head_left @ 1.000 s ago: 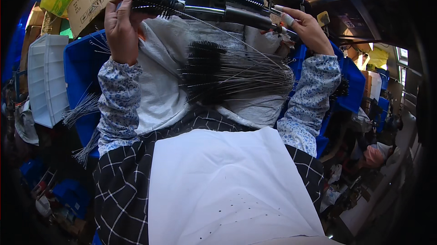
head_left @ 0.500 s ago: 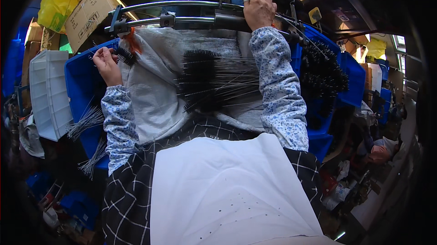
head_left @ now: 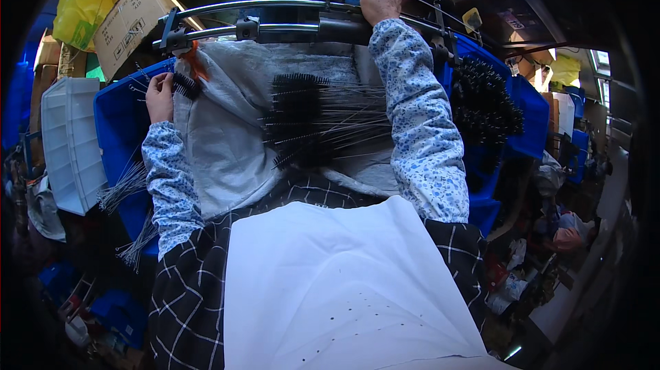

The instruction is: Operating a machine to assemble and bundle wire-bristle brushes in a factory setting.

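Note:
My left hand (head_left: pixel 160 101) is closed in a pinch at the left end of the machine. Its fingers grip a black-bristled wire brush (head_left: pixel 184 85), with thin wire ends sticking out to the left. My right hand (head_left: pixel 381 0) reaches to the top of the machine (head_left: pixel 289 4), index finger stretched toward a blue block and the other fingers apart. I see nothing held in it. A bundle of black wire brushes (head_left: pixel 299 119) lies on the grey cloth (head_left: pixel 227 143) over my lap, its wire stems running right under my right forearm.
Blue bins (head_left: pixel 113 122) stand at both sides, with bare looped wires (head_left: pixel 127 188) at the left one. More black brushes (head_left: pixel 485 105) are heaped at the right. Beyond are a white crate (head_left: pixel 72 143), a cardboard box (head_left: pixel 134 26) and yellow bags (head_left: pixel 86 13).
My right hand has moved up and slightly left, and its index finger has stretched out. My left hand has shifted slightly, still at the brush. The brush bundle stays on the cloth.

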Motion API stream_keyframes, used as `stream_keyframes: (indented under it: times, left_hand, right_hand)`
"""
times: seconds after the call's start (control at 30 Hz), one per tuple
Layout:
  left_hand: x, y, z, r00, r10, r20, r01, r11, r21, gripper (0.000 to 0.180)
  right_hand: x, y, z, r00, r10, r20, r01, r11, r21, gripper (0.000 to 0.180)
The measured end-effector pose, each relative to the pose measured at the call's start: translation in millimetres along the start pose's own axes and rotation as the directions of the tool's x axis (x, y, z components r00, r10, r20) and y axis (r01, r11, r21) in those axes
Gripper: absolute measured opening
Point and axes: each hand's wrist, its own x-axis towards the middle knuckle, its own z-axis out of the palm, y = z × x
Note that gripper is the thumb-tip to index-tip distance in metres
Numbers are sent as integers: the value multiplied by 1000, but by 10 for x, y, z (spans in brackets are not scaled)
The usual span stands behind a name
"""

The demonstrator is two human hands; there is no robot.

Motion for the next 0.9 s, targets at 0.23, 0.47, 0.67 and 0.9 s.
stream_keyframes:
  times: [0.23, 0.47, 0.67, 0.9]
  left_hand:
    - [-116, 571, -416, 947, 255, -197, -311, 882, -353, 17]
    - [-297, 986, -1147, 747, 374, -550, -540, 824, -173, 24]
    - [-412, 951, -1358, 501, 801, -328, -334, 529, 780, 32]
    - [-526, 999, -1390, 484, 815, -318, -353, 514, 782, 31]
  right_hand:
    - [-11, 144, 11, 999, -14, -30, 12, 998, -65, 41]
    - [-191, 103, -163, 983, 182, 40, -185, 976, 117, 38]
    - [-154, -102, -92, 983, 181, -10, -176, 966, 188, 34]
    - [-104, -369, -128, 981, 195, -8, -190, 961, 201, 32]
